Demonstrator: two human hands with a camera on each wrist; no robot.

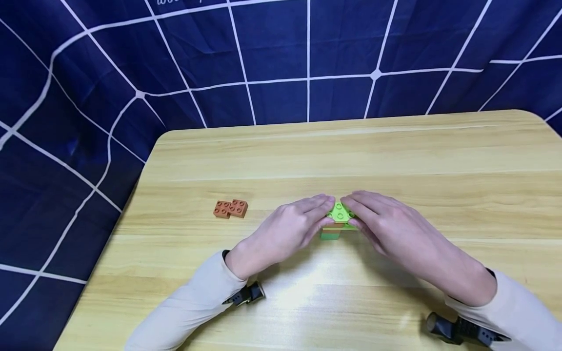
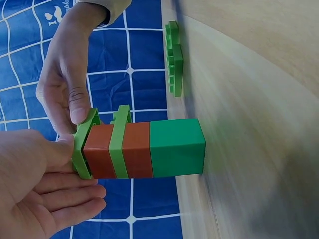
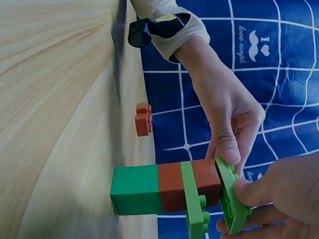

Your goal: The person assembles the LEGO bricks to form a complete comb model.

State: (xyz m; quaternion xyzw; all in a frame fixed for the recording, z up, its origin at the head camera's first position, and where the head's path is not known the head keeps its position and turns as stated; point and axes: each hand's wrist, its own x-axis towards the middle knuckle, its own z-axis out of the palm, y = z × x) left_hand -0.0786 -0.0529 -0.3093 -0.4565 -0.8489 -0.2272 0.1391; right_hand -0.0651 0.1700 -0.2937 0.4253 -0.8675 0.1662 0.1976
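A small tower of building blocks stands on the table. Its base is a dark green block (image 2: 177,147), topped by an orange-brown brick (image 2: 137,150), a thin light green plate (image 3: 193,204) that juts out to one side, and another orange-brown brick (image 2: 99,151). At the top, a light green studded plate (image 1: 340,211) sits tilted, with a gap under part of it in the right wrist view. My left hand (image 1: 287,225) pinches one end of this top plate between thumb and fingers. From the other side, my right hand (image 1: 392,226) pinches its opposite end.
Two orange-brown bricks (image 1: 230,208) lie touching on the table (image 1: 197,165), left of the hands. In the left wrist view, light green studded pieces (image 2: 175,62) lie on the tabletop. A blue curtain (image 1: 272,53) with white lines hangs behind and at the left.
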